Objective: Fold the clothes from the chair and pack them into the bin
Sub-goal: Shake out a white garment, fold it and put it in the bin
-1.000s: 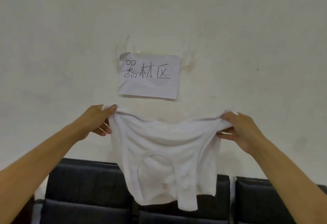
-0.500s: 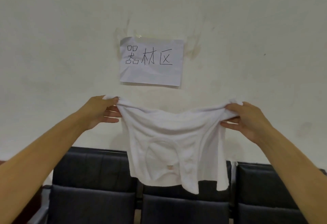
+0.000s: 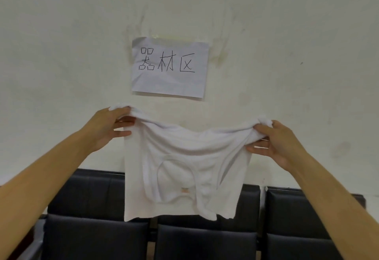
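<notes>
Facing a scuffed off-white wall with a row of black padded chairs along it. Taped paper sign reads 器材区, handwritten. White soft knit shirt hangs spread in the air in front of the chair backs, neckline at the bottom. Left hand and right hand each pinch an upper corner, fingers curled on bunched cloth.

one white shirt, two hands, three black seats, one paper sign.
</notes>
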Motion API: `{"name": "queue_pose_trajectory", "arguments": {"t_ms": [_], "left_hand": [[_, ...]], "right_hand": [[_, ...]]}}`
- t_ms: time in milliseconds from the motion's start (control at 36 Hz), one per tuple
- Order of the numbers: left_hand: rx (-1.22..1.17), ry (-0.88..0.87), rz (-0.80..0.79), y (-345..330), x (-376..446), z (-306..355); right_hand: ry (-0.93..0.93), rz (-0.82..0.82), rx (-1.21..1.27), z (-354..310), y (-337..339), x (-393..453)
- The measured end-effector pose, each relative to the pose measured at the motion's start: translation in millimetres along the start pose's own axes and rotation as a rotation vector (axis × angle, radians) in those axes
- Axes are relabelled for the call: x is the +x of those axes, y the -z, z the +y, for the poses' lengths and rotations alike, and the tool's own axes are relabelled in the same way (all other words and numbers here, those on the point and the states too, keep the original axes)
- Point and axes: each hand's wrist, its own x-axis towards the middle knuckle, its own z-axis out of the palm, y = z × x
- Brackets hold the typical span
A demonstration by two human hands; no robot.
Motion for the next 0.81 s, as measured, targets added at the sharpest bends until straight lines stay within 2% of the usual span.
{"name": "queue_pose_trajectory", "arguments": {"t_ms": [222,361,556,806], "left_hand": [[-0.125,-0.038,0.014,4,4,-2],[-0.296,-0.094,0.022,4,4,5],[-0.436,-0.125,0.016,3,2,14],[-0.471,-0.175,-0.019,2,-2,18]], "right_hand": [[0.01,0.001,-0.193,8,-1,-3],[0.025,-0.116,-0.179,10,-2,-5],[0.082,-0.027,-0.198,8,-7,-4],[0.214,0.07,-0.22,12,-9,-7]]}}
